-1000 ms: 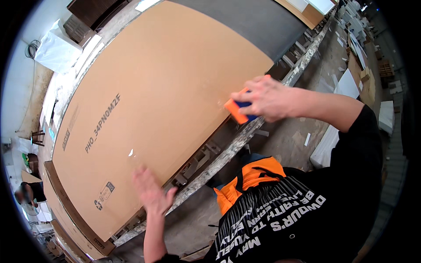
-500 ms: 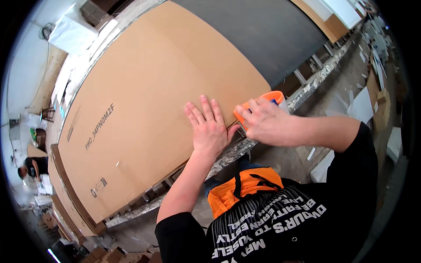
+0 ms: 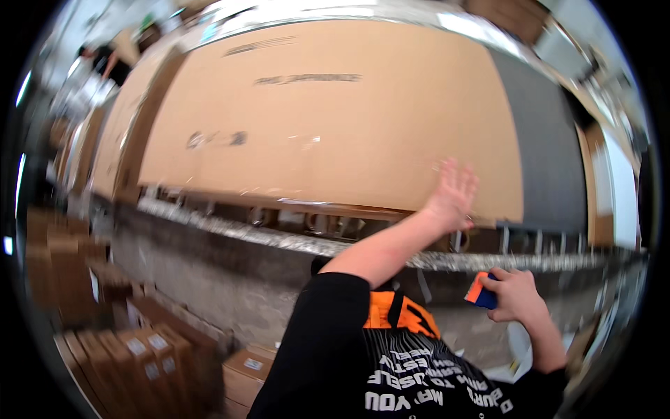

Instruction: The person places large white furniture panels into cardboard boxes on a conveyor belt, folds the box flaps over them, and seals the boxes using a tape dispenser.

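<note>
A long, flat brown cardboard box [image 3: 363, 133] lies on the conveyor in front of me. My left hand [image 3: 452, 199] is over its near right part with the fingers spread, holding nothing; blur hides whether the palm touches the cardboard. In my right hand [image 3: 516, 297] is an orange-and-blue tape dispenser [image 3: 483, 290], held off the box, on my side of the conveyor's near rail. The fingers wrap its far side, and part of it is hidden by the hand.
Under the box, rollers [image 3: 317, 222] show along the conveyor's chipped near rail [image 3: 279, 239]. A dark grey panel [image 3: 548, 146] adjoins the box's right end. More cardboard boxes [image 3: 132, 133] stand at the left, and stacked cartons [image 3: 132, 363] at the lower left. A person [image 3: 112, 64] is far left.
My view has swung left along the box. My right hand has drawn the tape dispenser back from the box's edge toward me. My left hand remains by the box's right end, fingers spread.
</note>
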### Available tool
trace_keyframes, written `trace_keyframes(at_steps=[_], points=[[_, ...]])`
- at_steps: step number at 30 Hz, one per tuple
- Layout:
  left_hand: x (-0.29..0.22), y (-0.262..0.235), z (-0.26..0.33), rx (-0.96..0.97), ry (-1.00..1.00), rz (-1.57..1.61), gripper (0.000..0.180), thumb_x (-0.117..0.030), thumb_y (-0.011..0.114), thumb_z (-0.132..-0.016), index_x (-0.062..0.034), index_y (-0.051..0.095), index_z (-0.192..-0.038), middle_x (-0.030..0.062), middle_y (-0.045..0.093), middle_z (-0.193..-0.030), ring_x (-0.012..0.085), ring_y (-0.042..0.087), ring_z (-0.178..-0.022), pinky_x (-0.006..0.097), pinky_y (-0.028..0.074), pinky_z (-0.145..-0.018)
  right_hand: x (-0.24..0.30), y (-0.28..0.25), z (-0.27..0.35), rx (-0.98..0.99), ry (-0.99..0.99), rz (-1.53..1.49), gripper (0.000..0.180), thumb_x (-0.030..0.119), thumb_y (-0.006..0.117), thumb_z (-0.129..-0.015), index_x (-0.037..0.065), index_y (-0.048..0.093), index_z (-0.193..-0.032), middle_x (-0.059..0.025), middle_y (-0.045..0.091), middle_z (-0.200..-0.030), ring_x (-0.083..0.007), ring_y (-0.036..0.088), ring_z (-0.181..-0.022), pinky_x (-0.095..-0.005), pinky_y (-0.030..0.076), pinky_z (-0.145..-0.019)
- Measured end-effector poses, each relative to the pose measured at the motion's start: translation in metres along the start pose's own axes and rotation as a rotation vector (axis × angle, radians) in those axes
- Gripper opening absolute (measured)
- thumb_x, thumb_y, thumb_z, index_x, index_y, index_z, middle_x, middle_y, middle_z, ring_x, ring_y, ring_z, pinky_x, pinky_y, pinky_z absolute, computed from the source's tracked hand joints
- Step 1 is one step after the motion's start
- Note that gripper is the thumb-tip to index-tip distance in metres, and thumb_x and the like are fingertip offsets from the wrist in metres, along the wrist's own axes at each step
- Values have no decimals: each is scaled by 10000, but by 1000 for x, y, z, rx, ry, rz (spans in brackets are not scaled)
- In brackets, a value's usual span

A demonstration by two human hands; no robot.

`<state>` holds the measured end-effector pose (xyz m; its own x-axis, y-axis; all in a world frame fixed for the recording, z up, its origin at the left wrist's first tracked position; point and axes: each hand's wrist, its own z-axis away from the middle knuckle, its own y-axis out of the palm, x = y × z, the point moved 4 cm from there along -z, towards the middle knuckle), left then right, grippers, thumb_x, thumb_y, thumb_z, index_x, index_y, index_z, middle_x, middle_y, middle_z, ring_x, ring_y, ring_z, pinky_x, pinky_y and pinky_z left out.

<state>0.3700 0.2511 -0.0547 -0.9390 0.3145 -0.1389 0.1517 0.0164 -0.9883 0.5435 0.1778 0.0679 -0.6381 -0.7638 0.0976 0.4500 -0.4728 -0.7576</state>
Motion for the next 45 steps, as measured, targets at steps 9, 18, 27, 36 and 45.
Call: trace_keyframes(at_steps=[9, 18, 27, 36, 45], points=[[199, -64, 205, -308, 115, 61, 1102, -333, 905, -452, 43, 413, -1364, 183, 464, -1410, 323, 444, -1325, 404, 358, -1126, 19, -2, -135, -985, -319, -1612, 808, 91, 619, -639, -34, 413, -1410, -127, 565, -1232, -226, 575, -1109, -366, 443, -999], [478, -125, 477, -86, -296, -313, 1229, -671, 784, -533, 83, 360, -1406, 258, 350, -1489, 409, 316, -1401, 461, 250, -1175, 34, 19, -173, -928, -231, -1856, 743, 199, 613, -651, -51, 465, -1335, -162, 618, -1167, -293, 640, -1021, -417, 523, -903], [587, -117, 493, -167, -36, -298, 1233, -826, 625, -561, 91, 435, -1364, 273, 434, -1429, 450, 374, -1360, 572, 279, -1125, 109, 8, -165, -1049, 165, -1850, 412, 207, 601, -688, -54, 623, -1005, -129, 668, -874, -244, 663, -773, -358, 551, -703], [684, -186, 397, 582, -489, -547, 1307, -572, 872, -434, -93, 284, -1498, 160, 303, -1543, 348, 250, -1438, 530, 167, -1182, 297, -12, -201, -1122, 190, -1957, 659, 92, 587, -720, -47, 476, -1354, -132, 603, -1151, -185, 609, -995, -296, 483, -894], [370, -82, 249, -162, -364, 45, 786, -550, 405, -953, 54, 331, -1450, 246, 383, -1473, 473, 250, -1398, 534, 117, -1175, 156, -116, -314, -1319, 349, -1465, 599, 386, 592, -810, 104, 539, -1336, -133, 665, -1107, -260, 627, -1018, -375, 458, -921]])
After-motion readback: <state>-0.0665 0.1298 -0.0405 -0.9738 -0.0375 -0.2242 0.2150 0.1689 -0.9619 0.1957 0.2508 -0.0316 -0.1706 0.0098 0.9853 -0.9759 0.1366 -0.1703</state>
